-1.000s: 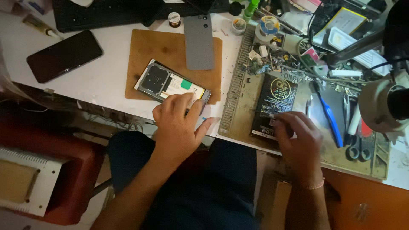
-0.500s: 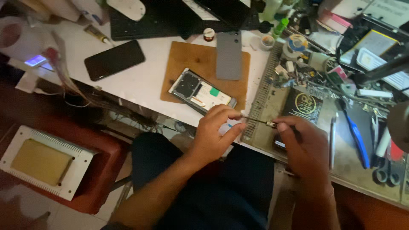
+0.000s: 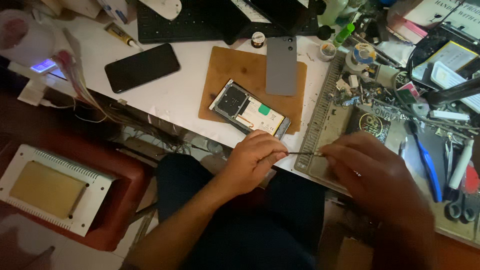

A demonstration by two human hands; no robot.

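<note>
head view: only one cam, looked down on the bench
L hand (image 3: 255, 160): at bench's front edge, fingers curled shut, pinched one end of thin metal tool (image 3: 305, 153)
R hand (image 3: 372, 172): blurred, at front edge just right of L hand, fingers closed on tool's other end; exact grip can't tell
tool: dark thin rod, approx level, spanned the gap btwn both hands, just over front edge of grey work mat (image 3: 325, 130)
opened phone (image 3: 250, 110): back off, insides up, lay tilted on brown pad (image 3: 230, 70), at pad's front edge, just behind L hand, not touched
grey back cover (image 3: 281, 65): flat on pad's rear right part, apart from opened phone
black phone (image 3: 142, 66): screen up, on white bench top (image 3: 170, 100), left of pad, well apart from hands
keyboard (image 3: 185, 22): black, along rear edge of bench
glue tube (image 3: 120, 35): rear left, near keyboard
blue-handled tool (image 3: 427, 165): on mat's right part, beside R hand
scissors (image 3: 460, 205): near bench's front right corner
small parts clutter (image 3: 365, 85): rear right of mat, too small to ID
white flat box (image 3: 52, 187): on red seat (image 3: 125, 200), left of the person's lap, below bench
</note>
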